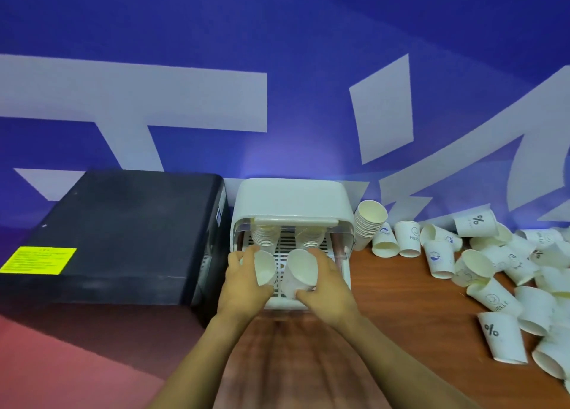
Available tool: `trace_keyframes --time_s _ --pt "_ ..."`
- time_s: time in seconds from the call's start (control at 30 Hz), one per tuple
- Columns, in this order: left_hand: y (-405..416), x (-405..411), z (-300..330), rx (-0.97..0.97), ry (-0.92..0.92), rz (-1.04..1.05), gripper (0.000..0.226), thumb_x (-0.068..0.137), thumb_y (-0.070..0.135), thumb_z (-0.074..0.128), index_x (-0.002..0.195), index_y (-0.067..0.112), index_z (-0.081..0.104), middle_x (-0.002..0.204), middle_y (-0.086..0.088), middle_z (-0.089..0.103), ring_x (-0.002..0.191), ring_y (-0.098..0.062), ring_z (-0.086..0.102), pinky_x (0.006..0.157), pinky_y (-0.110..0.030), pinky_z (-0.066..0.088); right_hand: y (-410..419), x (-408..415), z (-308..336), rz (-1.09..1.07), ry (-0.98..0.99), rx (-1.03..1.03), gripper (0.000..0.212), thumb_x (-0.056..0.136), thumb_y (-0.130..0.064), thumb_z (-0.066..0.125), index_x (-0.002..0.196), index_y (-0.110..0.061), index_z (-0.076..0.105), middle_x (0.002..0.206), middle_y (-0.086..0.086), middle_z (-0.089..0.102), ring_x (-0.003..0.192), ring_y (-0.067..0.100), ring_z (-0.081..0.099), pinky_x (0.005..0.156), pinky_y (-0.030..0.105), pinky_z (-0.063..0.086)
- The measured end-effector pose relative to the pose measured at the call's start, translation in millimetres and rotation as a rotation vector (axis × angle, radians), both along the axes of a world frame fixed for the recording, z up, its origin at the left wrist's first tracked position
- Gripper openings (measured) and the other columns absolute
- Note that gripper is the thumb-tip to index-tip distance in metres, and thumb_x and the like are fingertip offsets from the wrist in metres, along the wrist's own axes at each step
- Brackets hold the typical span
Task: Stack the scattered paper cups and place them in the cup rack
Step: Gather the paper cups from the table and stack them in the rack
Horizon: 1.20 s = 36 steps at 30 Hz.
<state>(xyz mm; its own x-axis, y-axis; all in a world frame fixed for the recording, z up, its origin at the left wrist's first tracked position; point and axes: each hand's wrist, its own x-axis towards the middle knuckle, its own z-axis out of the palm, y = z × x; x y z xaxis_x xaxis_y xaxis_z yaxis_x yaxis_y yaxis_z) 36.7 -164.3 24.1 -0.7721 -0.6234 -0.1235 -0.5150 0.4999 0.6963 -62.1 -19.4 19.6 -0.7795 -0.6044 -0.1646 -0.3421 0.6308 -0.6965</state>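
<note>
A big black box [117, 233] sits on the left. Next to it, the left hand [243, 280] holds a white paper cup [264, 266] at the front of the white plastic cup rack [293, 205]. The right hand [327, 288] holds another cup [302, 270] beside it. Two cup stacks [266, 236] hang inside the rack. More loose cups [493, 273] lie on the brown wooden table [401, 316], far right.

Both forearms are bare from the bottom edge of the view up to the wrists. The left hand [243, 280] and right hand [327, 288] wear no gloves, rings or watch.
</note>
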Motion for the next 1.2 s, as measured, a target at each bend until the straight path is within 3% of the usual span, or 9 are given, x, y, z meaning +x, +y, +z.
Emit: trace_keyframes --time_s 0.1,0.3,0.47,0.67,0.87,1.07,1.2 --pt "-5.0 -8.4 -12.6 -0.057 -0.053 -0.008 0.067 0.075 0.024 0.07 0.132 0.027 0.036 0.128 -0.001 0.031 0.116 -0.024 0.04 0.094 -0.037 0.045 -11.3 -6.4 -7.3 -0.043 0.019 0.026 0.083 0.071 -0.022 0.066 0.141 -0.037 0.023 0.137 -0.009 0.039 0.121 0.016 0.045 0.091 0.033 0.046" --pt "-15.1 -19.5 -39.5 -0.161 -0.173 -0.021 0.066 0.073 0.025 0.072 0.129 0.027 0.038 0.124 -0.004 0.036 0.107 -0.025 0.044 0.086 -0.034 0.049 -28.9 -14.5 -28.8 -0.009 -0.002 0.142 0.079 0.073 -0.022 0.064 0.138 -0.039 0.023 0.131 -0.004 0.043 0.11 0.023 0.053 0.08 0.033 0.047" --pt "-19.3 -26.1 -53.7 -0.145 -0.26 -0.034 0.065 0.071 0.027 0.07 0.128 0.025 0.038 0.124 -0.003 0.034 0.109 -0.024 0.041 0.085 -0.031 0.048 -33.5 -12.4 -45.0 0.009 -0.059 0.228 0.081 0.075 -0.024 0.064 0.141 -0.037 0.02 0.135 -0.002 0.041 0.112 0.025 0.053 0.09 0.034 0.044" --pt "-25.4 -29.5 -59.7 -0.222 -0.351 -0.042 0.072 0.068 0.039 0.073 0.129 0.025 0.036 0.124 -0.002 0.034 0.112 -0.024 0.039 0.09 -0.032 0.043 -37.1 -17.2 -50.7 0.048 -0.1 0.22 0.082 0.074 -0.033 0.068 0.141 -0.034 0.022 0.135 -0.002 0.039 0.119 0.02 0.047 0.093 0.033 0.041" --pt "-26.9 -28.8 -56.9 -0.213 -0.393 -0.054 0.089 0.061 0.062 0.074 0.13 0.023 0.035 0.129 -0.002 0.033 0.117 -0.024 0.037 0.094 -0.034 0.041 -30.0 -17.6 -49.1 0.093 -0.063 0.235 0.094 0.062 -0.059 0.076 0.14 -0.039 0.028 0.138 -0.012 0.038 0.123 0.013 0.045 0.097 0.033 0.04" --pt "-18.3 -17.2 -45.7 -0.234 -0.394 -0.077 0.09 0.07 0.049 0.072 0.142 0.025 0.023 0.139 -0.004 0.026 0.122 -0.025 0.033 0.099 -0.036 0.041 -17.7 -12.4 -40.4 0.123 -0.017 0.185 0.1 0.062 -0.067 0.073 0.144 -0.038 0.024 0.142 -0.013 0.034 0.127 0.01 0.043 0.1 0.031 0.038" --pt "-1.5 -5.0 -27.8 -0.242 -0.325 -0.076 0.097 0.075 0.046 0.071 0.149 0.029 0.012 0.146 -0.007 0.019 0.131 -0.027 0.027 0.105 -0.038 0.037 -3.3 -6.2 -28.9 0.12 0.015 0.146 0.096 0.064 -0.065 0.072 0.143 -0.038 0.025 0.144 -0.012 0.034 0.129 0.011 0.041 0.106 0.04 0.037"
